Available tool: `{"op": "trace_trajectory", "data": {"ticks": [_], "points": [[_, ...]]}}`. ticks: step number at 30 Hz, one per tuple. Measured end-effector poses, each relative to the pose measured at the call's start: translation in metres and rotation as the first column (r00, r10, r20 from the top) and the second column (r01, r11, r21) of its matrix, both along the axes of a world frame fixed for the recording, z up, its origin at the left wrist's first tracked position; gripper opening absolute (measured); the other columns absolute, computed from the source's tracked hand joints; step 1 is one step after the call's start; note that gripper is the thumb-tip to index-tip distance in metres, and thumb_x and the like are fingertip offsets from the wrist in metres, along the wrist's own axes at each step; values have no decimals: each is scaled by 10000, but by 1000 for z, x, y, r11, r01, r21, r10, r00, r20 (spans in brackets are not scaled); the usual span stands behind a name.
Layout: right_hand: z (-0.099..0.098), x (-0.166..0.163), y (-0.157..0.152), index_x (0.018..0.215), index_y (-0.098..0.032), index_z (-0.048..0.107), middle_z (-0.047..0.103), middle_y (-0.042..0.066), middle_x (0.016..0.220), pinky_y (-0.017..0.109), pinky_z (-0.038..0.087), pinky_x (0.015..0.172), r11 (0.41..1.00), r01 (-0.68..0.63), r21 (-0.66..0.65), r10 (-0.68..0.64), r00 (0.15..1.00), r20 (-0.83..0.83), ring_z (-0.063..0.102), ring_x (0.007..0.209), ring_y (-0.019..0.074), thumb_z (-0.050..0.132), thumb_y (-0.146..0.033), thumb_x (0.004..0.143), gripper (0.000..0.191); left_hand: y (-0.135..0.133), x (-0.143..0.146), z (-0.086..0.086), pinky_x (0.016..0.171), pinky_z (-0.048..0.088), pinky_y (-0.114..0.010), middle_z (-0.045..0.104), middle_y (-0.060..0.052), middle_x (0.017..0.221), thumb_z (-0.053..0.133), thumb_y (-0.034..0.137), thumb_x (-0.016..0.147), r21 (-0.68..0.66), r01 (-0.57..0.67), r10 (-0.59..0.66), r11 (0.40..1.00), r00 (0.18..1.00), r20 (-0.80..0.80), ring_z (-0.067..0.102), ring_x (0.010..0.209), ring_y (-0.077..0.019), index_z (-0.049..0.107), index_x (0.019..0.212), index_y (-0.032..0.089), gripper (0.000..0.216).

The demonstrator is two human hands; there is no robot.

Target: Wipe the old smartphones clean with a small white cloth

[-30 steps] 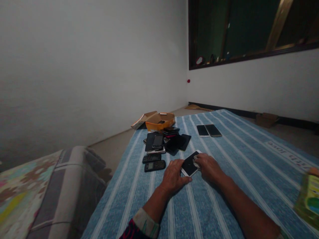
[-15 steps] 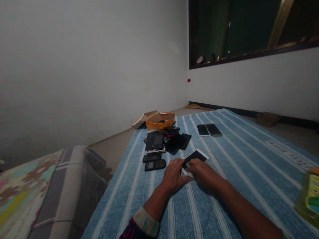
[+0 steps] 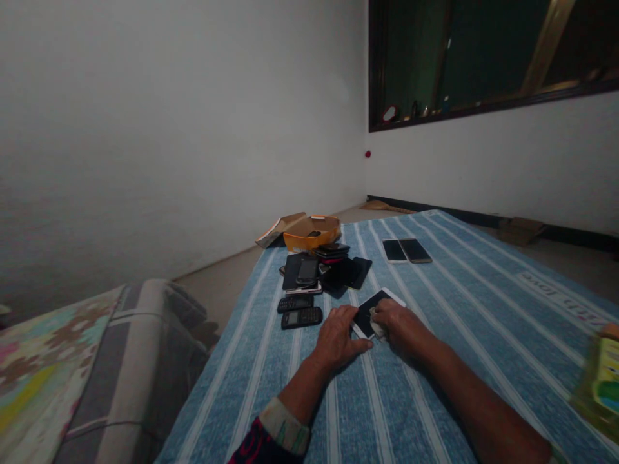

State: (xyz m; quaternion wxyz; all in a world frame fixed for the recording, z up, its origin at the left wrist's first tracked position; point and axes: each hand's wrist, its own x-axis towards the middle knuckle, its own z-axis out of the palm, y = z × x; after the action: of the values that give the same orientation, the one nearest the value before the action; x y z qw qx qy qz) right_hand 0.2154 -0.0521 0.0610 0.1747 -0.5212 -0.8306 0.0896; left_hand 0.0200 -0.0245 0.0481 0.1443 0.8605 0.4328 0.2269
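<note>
A white-framed smartphone [image 3: 367, 315] with a dark screen lies tilted on the blue striped cloth. My left hand [image 3: 337, 337] grips its near left end, fingers along one side and thumb by the near corner. Bunched in my right hand [image 3: 397, 325] is a small whitish cloth [image 3: 379, 329], pressed on the right part of the screen. Whether it is fabric or tissue I cannot tell. Left of my hands, two keypad phones [image 3: 301, 318] lie one behind the other. Behind them is a heap of dark phones [image 3: 342, 277].
An open orange cardboard box [image 3: 309, 242] stands behind the heap. Two smartphones [image 3: 406, 251] lie side by side farther back on the striped cloth [image 3: 464, 309]. A yellow-green package [image 3: 602, 386] is at the right edge. A padded seat [image 3: 145, 374] stands at the left.
My right hand has slid right across the screen with the whitish cloth, baring more of the dark glass. My left hand keeps its hold on the smartphone.
</note>
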Motion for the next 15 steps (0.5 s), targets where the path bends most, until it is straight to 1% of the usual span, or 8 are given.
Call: {"op": "trace_trajectory", "data": {"ticks": [2,4,7,8,10,13,15], "points": [[2,-11,-6,802,-149,724,658,78,911,283,385,740,999,-48,17,49,998,-39,576,917,203,561,-68,850,188,0,0,-1,907,470,-419,654,-87,1122,823,421,692,12,6,-6,1000,1000,7,591,1043,-300,616,1162,198,560],[2,-14,-8,803,-153,727,659,70,909,282,387,753,994,-98,38,101,991,-89,575,923,201,563,-72,858,191,0,1,-1,900,469,-405,659,-80,1085,806,414,715,22,11,-11,1000,1000,14,596,1021,-287,628,1123,192,497],[-3,-2,-2,814,-167,738,670,67,919,282,395,790,991,-127,42,132,980,-148,579,943,200,570,-62,843,201,0,1,0,903,469,-400,657,-87,1097,822,394,700,17,11,-11,1000,1000,9,593,1023,-286,623,1140,177,529],[-5,5,2,841,-168,742,676,72,952,281,397,801,994,-105,33,109,982,-155,582,953,198,559,-49,838,219,0,1,0,906,470,-402,654,-92,1114,835,393,685,11,10,-11,1000,1000,3,589,1031,-291,616,1162,172,570],[-10,21,9,912,-167,747,682,81,984,277,400,789,1000,-12,13,13,991,-131,589,937,195,520,-31,841,274,0,0,0,913,469,-414,647,-100,1144,850,415,668,0,13,-13,1000,1000,-6,584,1048,-302,602,1197,172,633],[-15,37,17,981,-171,742,680,88,1049,274,396,833,996,92,5,-91,994,-62,577,1014,201,488,-11,841,332,1,-1,-2,925,465,-429,641,-101,1168,836,463,686,2,25,-25,1000,1000,-3,579,1067,-309,599,1209,187,638],[-17,41,18,1008,-173,736,677,92,1078,277,392,854,991,134,9,-134,991,-12,562,1054,208,489,-9,840,341,2,-1,-3,936,462,-433,639,-101,1180,836,458,690,5,24,-24,1000,1000,-1,577,1078,-311,599,1214,189,635]]}}
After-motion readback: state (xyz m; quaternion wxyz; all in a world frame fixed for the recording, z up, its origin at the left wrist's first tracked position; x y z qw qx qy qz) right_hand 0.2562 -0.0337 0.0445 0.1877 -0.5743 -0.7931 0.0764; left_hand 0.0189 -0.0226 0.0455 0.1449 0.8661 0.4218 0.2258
